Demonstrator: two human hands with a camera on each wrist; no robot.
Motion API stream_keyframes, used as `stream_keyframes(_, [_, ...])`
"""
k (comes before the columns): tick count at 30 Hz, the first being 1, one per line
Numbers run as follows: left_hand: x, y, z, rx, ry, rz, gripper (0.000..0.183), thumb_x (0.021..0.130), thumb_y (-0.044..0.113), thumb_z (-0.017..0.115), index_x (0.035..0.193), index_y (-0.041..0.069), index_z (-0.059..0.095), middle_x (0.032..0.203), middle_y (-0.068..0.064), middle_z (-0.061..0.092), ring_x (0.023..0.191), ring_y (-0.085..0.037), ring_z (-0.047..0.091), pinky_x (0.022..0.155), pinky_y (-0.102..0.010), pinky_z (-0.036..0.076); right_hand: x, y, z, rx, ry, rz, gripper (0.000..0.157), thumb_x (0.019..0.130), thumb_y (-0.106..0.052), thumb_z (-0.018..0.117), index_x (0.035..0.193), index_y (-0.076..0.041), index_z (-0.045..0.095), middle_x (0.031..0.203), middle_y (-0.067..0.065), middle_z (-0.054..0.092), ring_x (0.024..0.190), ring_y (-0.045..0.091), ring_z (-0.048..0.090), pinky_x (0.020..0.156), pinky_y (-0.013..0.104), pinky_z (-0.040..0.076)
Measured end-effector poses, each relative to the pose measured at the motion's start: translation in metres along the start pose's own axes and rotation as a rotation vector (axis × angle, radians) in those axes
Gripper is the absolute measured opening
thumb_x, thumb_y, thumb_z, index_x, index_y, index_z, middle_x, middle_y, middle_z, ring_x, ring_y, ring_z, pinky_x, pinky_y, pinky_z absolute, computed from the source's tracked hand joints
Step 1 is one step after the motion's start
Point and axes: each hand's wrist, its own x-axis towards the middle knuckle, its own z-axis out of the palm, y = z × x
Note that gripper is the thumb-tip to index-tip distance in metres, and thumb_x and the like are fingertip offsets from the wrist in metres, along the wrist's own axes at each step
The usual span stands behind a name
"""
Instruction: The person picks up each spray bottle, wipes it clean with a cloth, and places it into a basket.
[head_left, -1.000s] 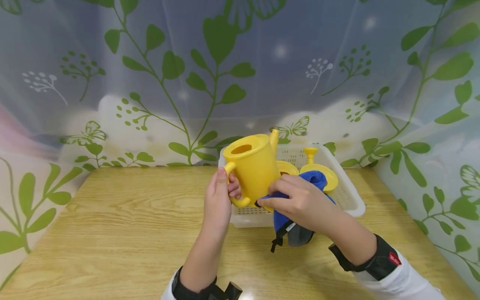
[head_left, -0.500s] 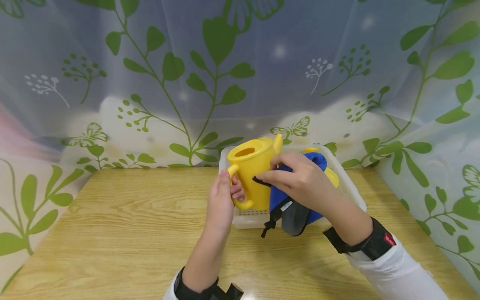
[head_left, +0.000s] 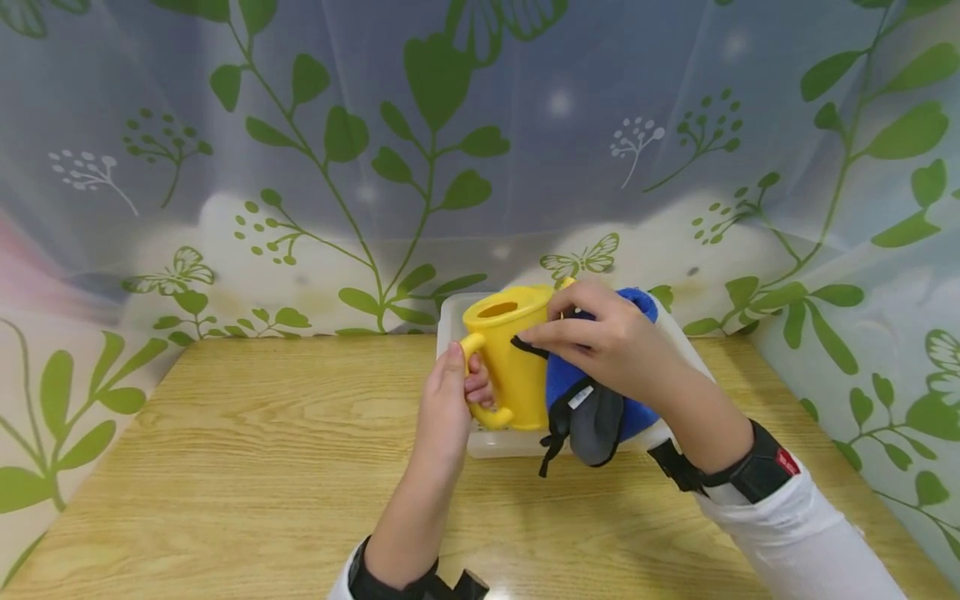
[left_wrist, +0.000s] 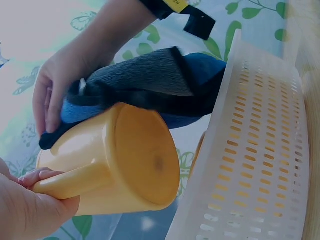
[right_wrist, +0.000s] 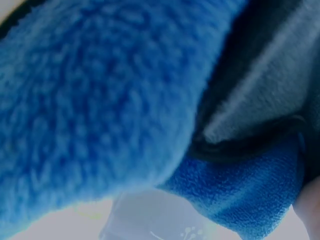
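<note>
A yellow toy watering can [head_left: 517, 358] is held by its handle in my left hand [head_left: 447, 400], over the front left of a white perforated basket [head_left: 495, 443]. My right hand [head_left: 622, 342] pinches a blue and grey cloth [head_left: 566, 379] with black edging, pressed along the can's right side. In the left wrist view the cloth [left_wrist: 145, 82] lies over the can's wall, and the can's round base [left_wrist: 147, 160] faces the camera. Fuzzy blue pile [right_wrist: 100, 110] and a grey side [right_wrist: 265, 85] fill most of the right wrist view. The spout is mostly hidden behind my right hand.
The basket stands on a wood-grain table [head_left: 262, 467] close to the back curtain [head_left: 300, 250], which is printed with green leaves. Another patterned panel [head_left: 885, 333] borders the table on the right. Yellow shows through the basket's holes in the left wrist view.
The watering can has moved slightly down and to the right. My right hand has moved up along the can's side with the cloth, which now covers the yellow things seen in the basket earlier.
</note>
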Motion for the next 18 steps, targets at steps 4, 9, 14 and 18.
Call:
stream_keyframes(4, [0.0, 0.002, -0.002, 0.019, 0.016, 0.004, 0.032, 0.102, 0.027, 0.022, 0.08, 0.009, 0.036, 0.064, 0.0, 0.03, 0.057, -0.009, 0.032, 0.059, -0.022, 0.034, -0.008, -0.005, 0.005, 0.027, 0.003, -0.017, 0.015, 0.091, -0.019, 0.056, 0.092, -0.014, 0.07, 0.083, 0.006, 0.054, 0.068, 0.016, 0.044, 0.059, 0.026, 0.038])
stream_keyframes(9, [0.001, 0.002, -0.006, 0.022, 0.037, 0.013, 0.032, 0.102, 0.029, 0.023, 0.08, 0.01, 0.036, 0.065, 0.0, 0.03, 0.057, -0.009, 0.032, 0.058, -0.021, 0.034, -0.021, -0.014, 0.011, 0.058, -0.028, -0.047, 0.013, 0.09, -0.02, 0.057, 0.093, -0.015, 0.069, 0.083, 0.004, 0.055, 0.068, 0.015, 0.045, 0.06, 0.027, 0.04])
stream_keyframes(14, [0.002, 0.004, -0.009, 0.017, 0.028, 0.042, 0.033, 0.101, 0.031, 0.024, 0.079, 0.01, 0.036, 0.065, 0.0, 0.029, 0.057, -0.009, 0.031, 0.058, -0.021, 0.033, -0.032, -0.02, 0.01, 0.09, -0.125, -0.069, 0.012, 0.085, -0.017, 0.063, 0.097, -0.018, 0.068, 0.084, 0.001, 0.055, 0.069, 0.014, 0.046, 0.063, 0.026, 0.042])
stream_keyframes(18, [0.002, 0.005, -0.009, 0.01, 0.01, 0.044, 0.032, 0.102, 0.028, 0.024, 0.079, 0.009, 0.036, 0.064, -0.001, 0.029, 0.056, -0.01, 0.031, 0.058, -0.022, 0.032, -0.036, -0.023, 0.007, 0.103, -0.167, -0.084, 0.014, 0.084, -0.018, 0.065, 0.098, -0.021, 0.068, 0.084, 0.0, 0.055, 0.069, 0.012, 0.046, 0.063, 0.024, 0.041])
